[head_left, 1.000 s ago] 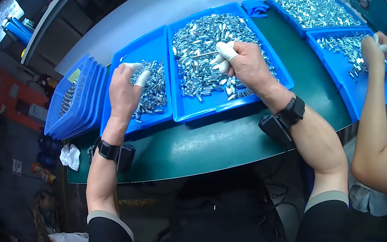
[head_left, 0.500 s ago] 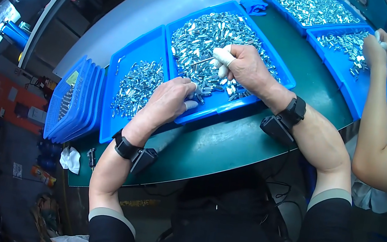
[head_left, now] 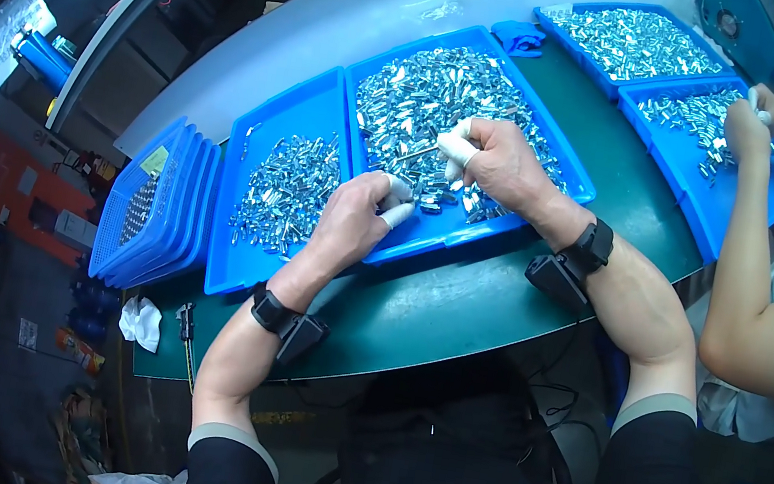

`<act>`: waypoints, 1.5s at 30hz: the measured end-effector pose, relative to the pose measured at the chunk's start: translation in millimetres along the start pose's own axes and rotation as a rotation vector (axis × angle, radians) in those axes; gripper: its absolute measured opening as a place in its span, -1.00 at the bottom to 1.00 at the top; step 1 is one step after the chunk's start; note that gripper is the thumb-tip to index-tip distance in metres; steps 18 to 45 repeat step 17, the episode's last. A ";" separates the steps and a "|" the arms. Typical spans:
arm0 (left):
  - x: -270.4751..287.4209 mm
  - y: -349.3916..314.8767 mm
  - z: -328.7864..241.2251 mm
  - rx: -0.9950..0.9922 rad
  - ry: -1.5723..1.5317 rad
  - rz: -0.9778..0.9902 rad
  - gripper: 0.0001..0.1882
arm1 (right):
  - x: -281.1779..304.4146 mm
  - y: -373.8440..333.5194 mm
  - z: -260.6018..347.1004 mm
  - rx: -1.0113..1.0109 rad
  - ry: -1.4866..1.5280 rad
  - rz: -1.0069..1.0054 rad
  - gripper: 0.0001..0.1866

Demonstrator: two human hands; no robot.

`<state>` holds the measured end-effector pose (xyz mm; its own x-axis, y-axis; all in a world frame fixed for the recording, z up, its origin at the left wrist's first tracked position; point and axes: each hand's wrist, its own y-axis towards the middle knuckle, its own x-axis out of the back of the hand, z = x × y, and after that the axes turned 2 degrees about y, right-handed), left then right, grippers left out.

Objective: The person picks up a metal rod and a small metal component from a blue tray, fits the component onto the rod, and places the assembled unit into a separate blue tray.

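Note:
My right hand point(head_left: 510, 168), with white finger covers on its fingertips, pinches a thin metal rod-like tool point(head_left: 418, 154). The tool points left over a blue tray point(head_left: 561, 163) heaped with small shiny metal parts point(head_left: 440, 98). My left hand point(head_left: 355, 220), also with white finger covers, is at the tray's near left corner. Its thumb and finger are curled close together; whatever lies between them is too small to make out. Left of it, a second blue tray point(head_left: 299, 107) holds a smaller pile of similar metal parts point(head_left: 289, 186).
Stacked blue baskets point(head_left: 155, 205) stand at the left end of the green table point(head_left: 427, 309). Near them are a white cloth point(head_left: 140, 322) and a caliper point(head_left: 186, 332). A blue cloth point(head_left: 518, 38) lies behind. At right, a co-worker's hands point(head_left: 754, 123) work over another blue tray point(head_left: 692, 204).
The whole view has shifted slightly, with the trays lower in the picture. My left thumb and finger have lifted a little from the parts. My right hand still grips the tool.

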<state>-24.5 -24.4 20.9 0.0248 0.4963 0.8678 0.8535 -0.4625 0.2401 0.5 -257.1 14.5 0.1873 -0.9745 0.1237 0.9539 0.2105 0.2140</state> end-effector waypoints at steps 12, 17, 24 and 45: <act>-10.4 -4.4 10.3 0.026 -0.178 -0.335 -0.83 | -0.5 -0.3 -0.1 0.025 -0.078 0.034 -0.69; -10.3 -7.5 11.4 -0.040 -0.183 -0.308 -0.81 | -0.3 0.7 2.7 -0.002 -0.121 0.031 -0.68; -10.3 -7.5 11.4 -0.040 -0.183 -0.308 -0.81 | -0.3 0.7 2.7 -0.002 -0.121 0.031 -0.68; -10.3 -7.5 11.4 -0.040 -0.183 -0.308 -0.81 | -0.3 0.7 2.7 -0.002 -0.121 0.031 -0.68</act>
